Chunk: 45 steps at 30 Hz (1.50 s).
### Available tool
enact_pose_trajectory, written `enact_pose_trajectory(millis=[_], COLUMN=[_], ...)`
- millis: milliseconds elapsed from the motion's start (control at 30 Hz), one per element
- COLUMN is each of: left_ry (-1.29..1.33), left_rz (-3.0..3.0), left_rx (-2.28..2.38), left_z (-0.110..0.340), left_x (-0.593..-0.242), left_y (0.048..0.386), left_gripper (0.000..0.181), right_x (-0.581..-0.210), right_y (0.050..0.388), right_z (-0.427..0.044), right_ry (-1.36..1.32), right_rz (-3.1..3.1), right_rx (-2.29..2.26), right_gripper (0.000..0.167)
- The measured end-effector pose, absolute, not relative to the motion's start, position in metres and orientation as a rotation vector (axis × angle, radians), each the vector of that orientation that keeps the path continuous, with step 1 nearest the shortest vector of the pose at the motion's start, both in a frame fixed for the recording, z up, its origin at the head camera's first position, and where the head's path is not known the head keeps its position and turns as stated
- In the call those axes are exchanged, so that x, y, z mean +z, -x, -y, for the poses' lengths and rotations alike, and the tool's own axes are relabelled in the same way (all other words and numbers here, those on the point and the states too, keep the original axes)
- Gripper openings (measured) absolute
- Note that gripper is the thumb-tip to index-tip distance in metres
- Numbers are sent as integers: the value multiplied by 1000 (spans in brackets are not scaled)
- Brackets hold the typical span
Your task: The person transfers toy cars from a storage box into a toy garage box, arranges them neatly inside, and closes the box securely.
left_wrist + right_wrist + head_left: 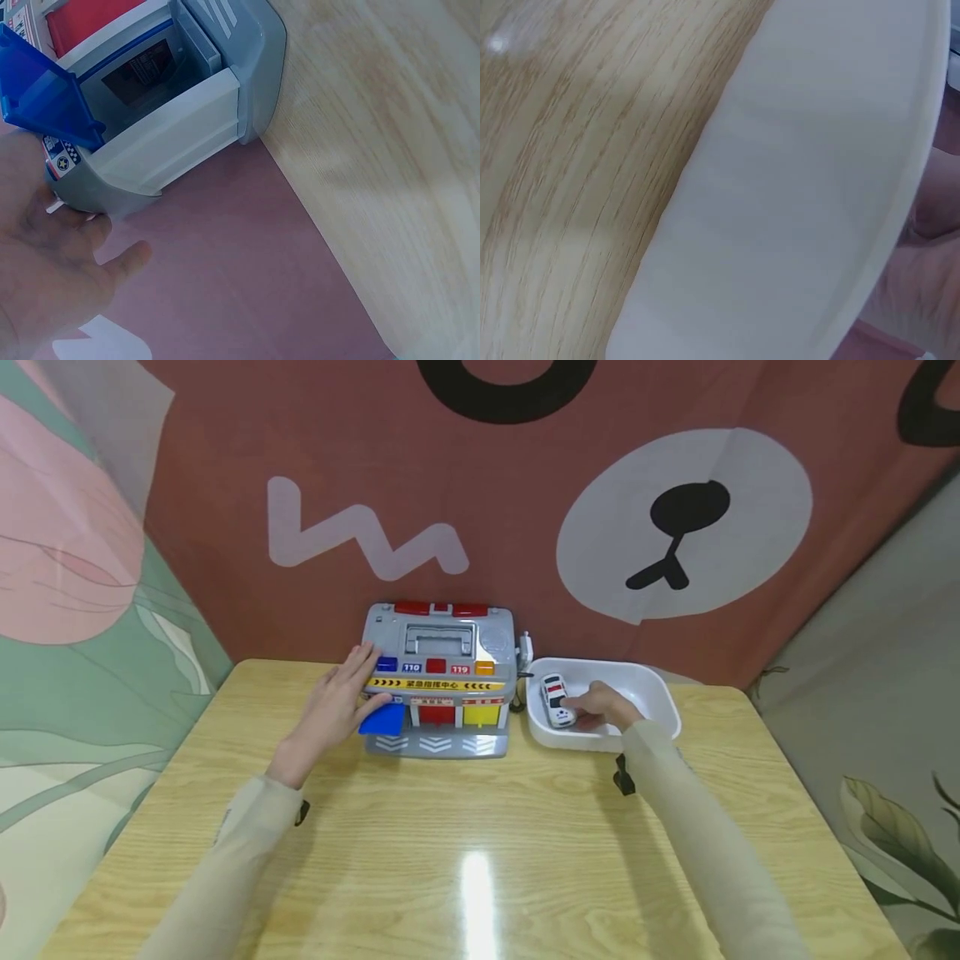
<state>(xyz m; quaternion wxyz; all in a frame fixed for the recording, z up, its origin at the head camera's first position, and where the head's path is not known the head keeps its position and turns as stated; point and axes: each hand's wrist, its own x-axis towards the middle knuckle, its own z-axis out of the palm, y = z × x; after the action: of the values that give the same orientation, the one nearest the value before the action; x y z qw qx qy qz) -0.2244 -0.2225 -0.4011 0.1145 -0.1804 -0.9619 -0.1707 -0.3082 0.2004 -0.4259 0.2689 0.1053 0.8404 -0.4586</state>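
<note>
A grey toy rescue station [437, 664] stands at the back of the table, its blue door [383, 719] swung up and the compartment behind it bare in the left wrist view. My left hand [330, 706] rests on the station's left end, fingers stretched over the top corner and thumb at the blue door. Inside a white plastic tub [660, 714], my right hand [606, 706] pinches a white toy police car [556, 697] with red and black markings. In the right wrist view, the tub wall [780, 187] hides most of that hand and the car.
Beside the blue door are a shut red door [437, 714] and a shut yellow door [481, 715]. A small grey part [525, 647] sticks out from the station's right side near the tub. The patterned cloth [360, 443] hangs right behind the wooden table [450, 827].
</note>
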Motion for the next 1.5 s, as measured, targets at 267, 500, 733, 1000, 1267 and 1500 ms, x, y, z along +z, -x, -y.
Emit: enact_pose_trajectory(millis=[267,500,733,1000,1267,1500], left_ry=[541,548,552,564,558,558], left_rz=[2803,2809,2798,2785,2790,2781], left_rx=[-511,-525,-518,-521,-560,-568], left_z=[223,223,224,223,222,223], left_x=[-403,-403,-401,-403,-402,-403], left_y=[225,225,225,226,225,227], left_gripper=[77,77,76,77,77,76], right_x=[-426,-423,-414,-398,-392,-390], right_y=[305,302,295,276,247,223], right_z=[-208,-212,-214,-217,-204,-178], right_ry=[-315,-273,-214,-105,-26,29], right_rz=[-2133,-2000,-1890,-1803,-1749,-1710], right_rx=[-1504,-1667,-1764,-1846,-1844,-1831], right_gripper=[40,43,45,52,53,43])
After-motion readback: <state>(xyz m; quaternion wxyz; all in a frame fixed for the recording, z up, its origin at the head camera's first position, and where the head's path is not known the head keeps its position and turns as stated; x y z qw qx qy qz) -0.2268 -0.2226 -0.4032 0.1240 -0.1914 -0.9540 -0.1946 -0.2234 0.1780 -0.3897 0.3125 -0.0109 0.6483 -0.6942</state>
